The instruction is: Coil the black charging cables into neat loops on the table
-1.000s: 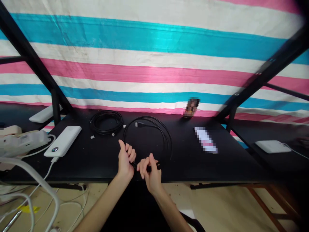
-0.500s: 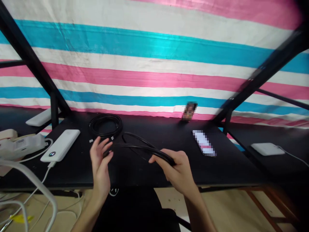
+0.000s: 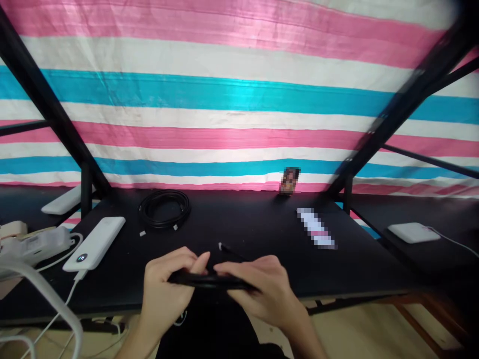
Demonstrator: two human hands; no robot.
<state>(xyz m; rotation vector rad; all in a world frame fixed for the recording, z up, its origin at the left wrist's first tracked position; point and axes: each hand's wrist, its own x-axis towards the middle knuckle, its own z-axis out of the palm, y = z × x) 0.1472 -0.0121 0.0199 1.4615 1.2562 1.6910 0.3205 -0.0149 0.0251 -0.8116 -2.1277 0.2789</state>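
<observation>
A bundled black cable (image 3: 215, 282) stretches between my two hands, just over the front edge of the black table. My left hand (image 3: 166, 281) is closed round its left end, thumb on top. Round the right end my right hand (image 3: 264, 286) is closed too. One cable end with a pale metal plug (image 3: 220, 246) sticks out beyond my right fingers, over the tabletop. Farther back on the left lies a second black cable (image 3: 164, 209), wound into a round coil, its two light plugs pointing toward me.
On the left are a white power bank (image 3: 95, 244) with a cord plugged in and a white power strip (image 3: 41, 244). A blurred-out phone-like object (image 3: 316, 229) lies on the right. Black frame bars (image 3: 374, 124) slant up on both sides before a striped sheet (image 3: 232, 94).
My left hand was open beside the loose cable and now grips it. Both hands have come together, lower and nearer to me, and the cable is now gathered between them. The view has tilted up slightly.
</observation>
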